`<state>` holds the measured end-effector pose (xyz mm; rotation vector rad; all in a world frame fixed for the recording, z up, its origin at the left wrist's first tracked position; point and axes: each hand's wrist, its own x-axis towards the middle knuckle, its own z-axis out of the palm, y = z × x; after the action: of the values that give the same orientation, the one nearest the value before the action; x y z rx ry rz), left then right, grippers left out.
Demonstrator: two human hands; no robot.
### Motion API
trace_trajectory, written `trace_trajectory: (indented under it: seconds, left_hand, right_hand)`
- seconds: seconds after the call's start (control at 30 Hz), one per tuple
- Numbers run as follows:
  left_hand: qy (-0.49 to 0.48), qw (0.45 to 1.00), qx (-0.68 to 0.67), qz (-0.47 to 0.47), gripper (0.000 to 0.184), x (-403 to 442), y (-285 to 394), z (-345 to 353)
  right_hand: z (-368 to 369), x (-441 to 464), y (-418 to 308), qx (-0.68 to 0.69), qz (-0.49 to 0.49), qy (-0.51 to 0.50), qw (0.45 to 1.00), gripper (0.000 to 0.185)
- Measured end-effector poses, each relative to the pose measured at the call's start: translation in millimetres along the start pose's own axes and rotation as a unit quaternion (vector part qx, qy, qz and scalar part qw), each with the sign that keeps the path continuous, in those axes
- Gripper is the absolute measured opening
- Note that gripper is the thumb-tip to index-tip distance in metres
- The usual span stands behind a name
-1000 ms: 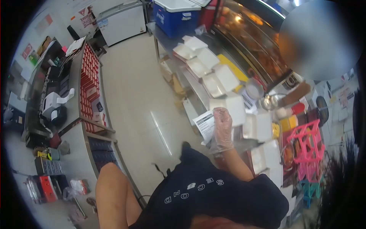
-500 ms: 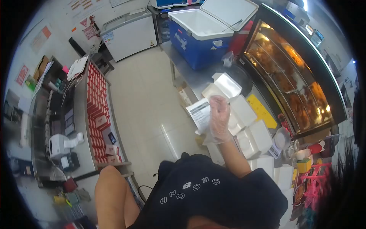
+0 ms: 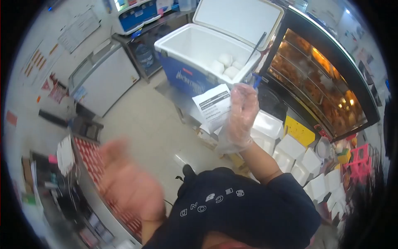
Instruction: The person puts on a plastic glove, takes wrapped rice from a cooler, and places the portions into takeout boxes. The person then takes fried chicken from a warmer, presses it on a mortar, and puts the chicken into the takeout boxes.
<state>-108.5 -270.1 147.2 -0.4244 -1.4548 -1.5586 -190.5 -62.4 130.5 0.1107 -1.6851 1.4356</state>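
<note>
A printed paper slip (image 3: 213, 106) is pinched in my right hand (image 3: 242, 112), which wears a clear plastic glove. This hand is in front of the near corner of an open blue cooler (image 3: 182, 74) with white rounded items (image 3: 226, 60) inside. Bare and smeared by motion, my left hand (image 3: 130, 182) is raised over the edge of the shelf of red-and-white boxes (image 3: 89, 155). Its fingers are too blurred to read, and nothing can be made out in it.
White takeaway boxes (image 3: 290, 145) stand along the counter on the right, beside a yellow board (image 3: 299, 132). Behind them is a lit glass food cabinet (image 3: 319, 79). A white chest freezer (image 3: 103, 79) and a dark stool (image 3: 85, 128) are at the upper left.
The view has shifted toward the cooler, which now looks larger. My right hand, still holding the slip, has moved to the cooler's front. My left hand has come into view.
</note>
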Motion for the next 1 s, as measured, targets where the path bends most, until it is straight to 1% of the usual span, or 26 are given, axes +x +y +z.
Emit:
trace_trajectory:
  seconds: [0.03,0.07,0.1,0.13,0.17,0.2,0.27,0.3,0.33,0.37,0.4,0.43,0.47,0.53,0.57,0.6,0.67,0.7,0.73,0.77,0.8,0.83,0.87,0.93,0.97,1.0]
  left_hand:
    - [-0.074,0.995,0.002,-0.071,0.024,7,-35,10]
    - [-0.244,0.965,0.031,-0.088,0.034,13,-68,19]
    - [-0.274,0.947,-0.064,-0.158,0.035,12,-100,31]
    - [-0.281,0.942,-0.097,-0.153,0.033,20,-120,44]
    - [-0.290,0.936,-0.128,-0.151,0.030,29,-140,52]
    - [-0.297,0.932,-0.134,-0.159,0.030,43,-159,55]
    - [-0.353,0.915,-0.071,-0.180,0.027,69,-196,62]
    - [-0.327,0.934,-0.058,-0.131,0.030,81,-220,69]
    - [-0.342,0.929,-0.006,-0.142,0.032,97,-240,67]
    - [-0.357,0.921,0.045,-0.151,0.033,117,-262,63]
    - [-0.297,0.946,0.049,-0.118,0.034,134,-296,63]
    - [-0.236,0.966,0.053,-0.088,0.035,152,-332,66]
    - [-0.189,0.975,0.080,-0.089,0.035,176,-354,70]
    - [-0.142,0.976,0.166,-0.007,0.036,224,-405,79]
    - [-0.143,0.963,0.215,0.077,0.037,242,-431,84]
    - [-0.158,0.961,0.216,0.070,0.037,251,-446,93]
    - [-0.248,0.933,0.257,0.045,0.037,268,-472,109]
    - [-0.292,0.921,0.255,0.031,0.041,273,-491,114]
    - [-0.297,0.921,0.252,0.023,0.041,276,-505,122]
    - [-0.346,0.899,0.267,0.018,0.044,279,-516,130]
    - [-0.400,0.873,0.280,0.011,0.048,278,-528,134]
    - [-0.420,0.873,0.246,0.013,0.052,275,-543,136]
    - [-0.435,0.868,0.238,0.003,0.052,272,-553,140]
    - [-0.476,0.857,0.165,-0.111,0.048,268,-557,141]
    - [-0.492,0.839,0.162,-0.167,0.049,273,-553,142]
    - [-0.496,0.837,0.149,-0.174,0.049,273,-558,142]
  right_hand:
    - [20,7,0,0.023,0.019,0.015,0.999,0.014]
    - [38,8,5,0.012,0.022,0.024,0.999,0.014]
    - [58,11,13,0.042,0.024,0.037,0.998,0.014]
    - [77,15,23,0.073,0.025,0.048,0.996,0.015]
    - [89,19,35,0.049,0.020,0.030,0.998,0.018]
    - [99,27,45,0.039,0.026,0.037,0.998,0.018]
    - [110,48,59,-0.017,0.090,-0.123,0.988,0.021]
    - [113,71,65,-0.065,0.112,-0.203,0.971,0.024]
    - [120,96,76,-0.066,0.118,-0.196,0.971,0.024]
    - [127,123,91,-0.082,0.116,-0.263,0.954,0.027]
    - [134,152,110,-0.098,0.114,-0.328,0.933,0.030]
    - [139,182,132,-0.184,0.072,-0.355,0.914,0.037]
    - [144,205,158,-0.264,0.041,-0.381,0.885,0.044]
    - [157,244,226,-0.302,0.050,-0.388,0.869,0.045]
    - [166,259,261,-0.308,0.067,-0.426,0.848,0.044]
    - [176,264,300,-0.311,0.088,-0.466,0.824,0.043]
    - [202,248,403,-0.310,0.071,-0.559,0.766,0.042]
    - [217,231,453,-0.309,0.088,-0.618,0.718,0.041]
    - [233,216,491,-0.304,0.103,-0.675,0.665,0.041]
    - [249,206,509,-0.301,0.116,-0.677,0.661,0.041]
    - [261,199,518,-0.303,0.143,-0.688,0.644,0.041]
    - [267,192,526,-0.303,0.168,-0.699,0.625,0.041]
    - [270,189,528,-0.306,0.194,-0.712,0.602,0.041]
    - [265,179,524,-0.301,0.254,-0.729,0.560,0.041]
    - [261,177,520,-0.297,0.283,-0.734,0.542,0.041]
    - [260,174,515,-0.295,0.309,-0.736,0.525,0.041]
